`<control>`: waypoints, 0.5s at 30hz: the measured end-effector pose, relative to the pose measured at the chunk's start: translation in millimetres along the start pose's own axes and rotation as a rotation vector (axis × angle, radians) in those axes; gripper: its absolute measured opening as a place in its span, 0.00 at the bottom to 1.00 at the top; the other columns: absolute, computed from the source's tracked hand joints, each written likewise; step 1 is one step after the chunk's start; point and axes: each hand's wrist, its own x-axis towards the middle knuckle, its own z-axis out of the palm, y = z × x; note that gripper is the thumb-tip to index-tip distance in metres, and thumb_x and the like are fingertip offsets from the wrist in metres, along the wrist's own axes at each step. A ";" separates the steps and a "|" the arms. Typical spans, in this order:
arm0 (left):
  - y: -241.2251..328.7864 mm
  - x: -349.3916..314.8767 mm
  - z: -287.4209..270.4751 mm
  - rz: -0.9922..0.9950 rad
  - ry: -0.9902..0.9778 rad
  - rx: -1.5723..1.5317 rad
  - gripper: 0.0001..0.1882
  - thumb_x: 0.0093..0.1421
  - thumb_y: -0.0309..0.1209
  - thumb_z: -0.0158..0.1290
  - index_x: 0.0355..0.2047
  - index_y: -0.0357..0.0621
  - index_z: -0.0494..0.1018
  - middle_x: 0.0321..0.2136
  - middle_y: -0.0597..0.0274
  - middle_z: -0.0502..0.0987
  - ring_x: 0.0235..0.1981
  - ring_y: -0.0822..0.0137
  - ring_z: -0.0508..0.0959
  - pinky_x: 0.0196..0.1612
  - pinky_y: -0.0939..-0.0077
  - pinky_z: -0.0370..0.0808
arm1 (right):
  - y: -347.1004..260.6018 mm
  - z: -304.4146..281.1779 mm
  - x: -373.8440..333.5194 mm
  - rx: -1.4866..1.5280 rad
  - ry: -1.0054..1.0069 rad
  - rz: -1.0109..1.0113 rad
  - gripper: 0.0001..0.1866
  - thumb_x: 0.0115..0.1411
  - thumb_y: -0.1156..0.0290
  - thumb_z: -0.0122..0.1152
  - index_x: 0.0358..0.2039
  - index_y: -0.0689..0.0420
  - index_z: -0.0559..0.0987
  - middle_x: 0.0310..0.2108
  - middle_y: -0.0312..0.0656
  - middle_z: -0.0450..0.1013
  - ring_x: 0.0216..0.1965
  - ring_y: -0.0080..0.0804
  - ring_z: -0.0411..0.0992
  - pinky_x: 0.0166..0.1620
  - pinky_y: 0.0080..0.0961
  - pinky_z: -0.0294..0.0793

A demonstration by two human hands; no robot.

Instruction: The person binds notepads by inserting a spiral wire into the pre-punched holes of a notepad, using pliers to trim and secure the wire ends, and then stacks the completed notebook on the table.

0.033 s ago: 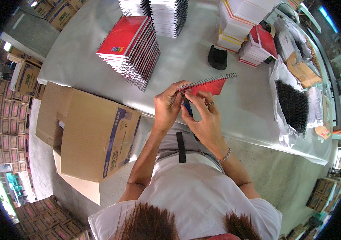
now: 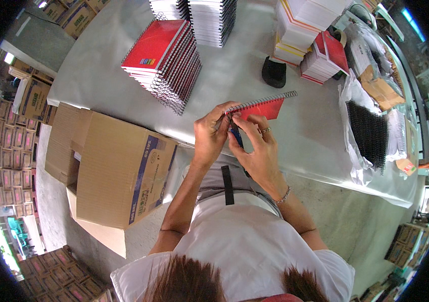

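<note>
A red-covered spiral notebook is held up at the table's near edge, its wire coil along the upper side. My left hand grips the coil's left end, fingers closed around it. In my right hand is a small dark tool with blue handles, apparently pliers, its tip at that same coil end. The jaws are partly hidden by my fingers. Beyond my hands stands a stack of red spiral notebooks.
An open cardboard box stands left of me below the table edge. On the grey table are white spiral-bound stacks, a black curved object, unbound book stacks and a bundle of black coils at right.
</note>
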 end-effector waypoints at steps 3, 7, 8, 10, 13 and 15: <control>0.3 -2.6 2.9 0.051 0.052 0.088 0.17 0.62 0.15 0.51 0.49 0.42 0.77 0.38 0.52 0.83 0.36 0.67 0.84 0.39 0.75 0.79 | -0.3 -0.4 -1.3 0.010 0.015 -0.014 0.23 0.52 0.73 0.70 0.51 0.55 0.76 0.41 0.45 0.70 0.37 0.43 0.75 0.38 0.34 0.77; -1.6 -7.6 6.7 0.107 0.060 0.149 0.20 0.61 0.14 0.51 0.51 0.45 0.76 0.40 0.52 0.82 0.36 0.63 0.84 0.39 0.73 0.80 | -2.6 -9.9 -0.1 0.709 -0.113 0.479 0.16 0.60 0.72 0.66 0.48 0.58 0.75 0.34 0.44 0.75 0.27 0.38 0.76 0.34 0.33 0.80; -0.8 -9.6 6.8 0.107 0.048 0.156 0.20 0.61 0.14 0.50 0.52 0.45 0.76 0.40 0.52 0.82 0.36 0.62 0.84 0.39 0.72 0.80 | -2.7 -14.4 1.4 1.059 -0.191 0.735 0.14 0.62 0.71 0.64 0.47 0.58 0.75 0.32 0.43 0.76 0.25 0.37 0.76 0.33 0.33 0.81; 3.8 -11.1 8.6 0.106 0.076 0.135 0.20 0.60 0.13 0.51 0.51 0.44 0.77 0.38 0.55 0.83 0.35 0.67 0.83 0.39 0.75 0.79 | -5.8 -25.9 13.8 1.396 -0.201 0.974 0.13 0.65 0.69 0.61 0.47 0.59 0.73 0.28 0.42 0.76 0.22 0.33 0.75 0.33 0.31 0.83; 12.0 -7.2 9.1 0.099 0.080 0.150 0.20 0.59 0.14 0.52 0.50 0.44 0.77 0.36 0.57 0.83 0.32 0.71 0.81 0.37 0.78 0.77 | -1.6 -39.0 21.4 1.418 -0.308 0.988 0.14 0.67 0.65 0.59 0.49 0.59 0.72 0.32 0.38 0.74 0.28 0.27 0.76 0.39 0.27 0.84; 20.4 -1.2 5.6 0.043 0.070 0.183 0.19 0.60 0.15 0.53 0.50 0.45 0.78 0.36 0.56 0.83 0.31 0.73 0.80 0.36 0.79 0.76 | -0.3 -46.9 26.3 1.222 -0.346 0.863 0.15 0.67 0.65 0.59 0.49 0.59 0.72 0.35 0.37 0.72 0.32 0.25 0.75 0.40 0.26 0.82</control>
